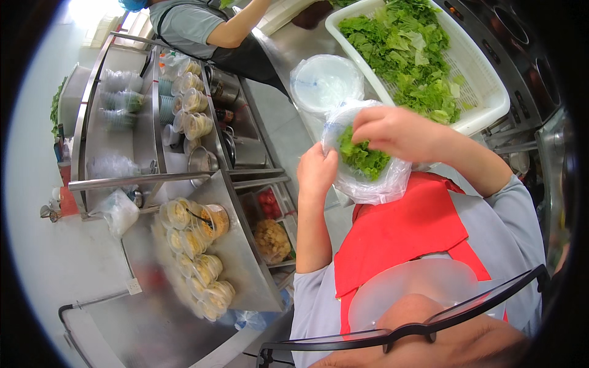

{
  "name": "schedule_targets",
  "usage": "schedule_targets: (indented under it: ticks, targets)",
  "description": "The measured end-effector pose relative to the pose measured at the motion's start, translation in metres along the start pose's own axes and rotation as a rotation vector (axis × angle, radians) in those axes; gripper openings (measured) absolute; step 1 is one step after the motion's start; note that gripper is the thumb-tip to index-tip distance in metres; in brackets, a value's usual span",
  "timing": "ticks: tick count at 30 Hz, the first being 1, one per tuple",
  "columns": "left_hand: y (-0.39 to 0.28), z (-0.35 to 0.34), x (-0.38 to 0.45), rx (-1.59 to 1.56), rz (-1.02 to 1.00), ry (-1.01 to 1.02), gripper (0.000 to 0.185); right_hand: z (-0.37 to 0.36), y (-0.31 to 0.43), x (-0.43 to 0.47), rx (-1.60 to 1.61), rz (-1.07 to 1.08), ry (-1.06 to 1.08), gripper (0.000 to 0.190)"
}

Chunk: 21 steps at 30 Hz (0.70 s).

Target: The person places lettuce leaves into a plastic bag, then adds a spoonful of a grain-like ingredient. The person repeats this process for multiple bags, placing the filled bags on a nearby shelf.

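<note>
In my left hand (317,169) is the rim of a bowl lined with a clear plastic bag (377,191), thumb on the edge. Green lettuce leaves (363,156) lie in that bag. My right hand (391,133) is over the bowl with its fingertips at the lettuce; whether they pinch a leaf is hidden. Beyond the bowl, a stack of round clear plastic lids or bowls in a bag (326,85) stands on the steel counter. A large white plastic basket (483,101) of cut lettuce (405,55) sits to the right of the stack.
A co-worker in a grey shirt (188,27) stands at the counter's far end. To the left, a steel shelf (138,179) holds stacked tubs. Filled clear cups (202,271) stand on a steel surface (248,257) nearer me. Dark cooking equipment (501,55) borders the right side.
</note>
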<state>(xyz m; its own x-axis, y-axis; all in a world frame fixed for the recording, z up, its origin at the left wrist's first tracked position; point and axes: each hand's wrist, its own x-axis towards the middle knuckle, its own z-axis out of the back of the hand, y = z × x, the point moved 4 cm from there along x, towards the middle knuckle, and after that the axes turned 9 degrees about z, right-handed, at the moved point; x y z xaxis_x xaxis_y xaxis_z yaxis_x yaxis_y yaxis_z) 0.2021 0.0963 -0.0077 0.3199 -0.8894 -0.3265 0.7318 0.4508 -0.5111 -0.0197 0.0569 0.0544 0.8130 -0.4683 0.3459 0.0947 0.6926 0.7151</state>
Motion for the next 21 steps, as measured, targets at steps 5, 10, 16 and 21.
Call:
schedule_targets:
  ticks: [5,10,16,21]
  targets:
    - [0.006,-0.004,0.0,-0.016,0.042,-0.032,0.036,-0.074,-0.027,0.007,-0.416,-0.069,0.685,0.024]
    - [0.016,-0.006,0.0,-0.025,0.043,-0.072,0.04,-0.003,-0.078,-0.03,0.312,-0.003,-0.169,0.021]
    - [0.029,-0.002,-0.007,-0.249,-0.027,-0.141,0.042,0.094,-0.269,-0.172,-0.716,-1.146,0.242,0.046]
    - [0.037,0.006,-0.008,-0.444,-0.076,-0.189,0.037,0.093,-0.33,-0.245,-0.628,-1.005,0.113,0.039]
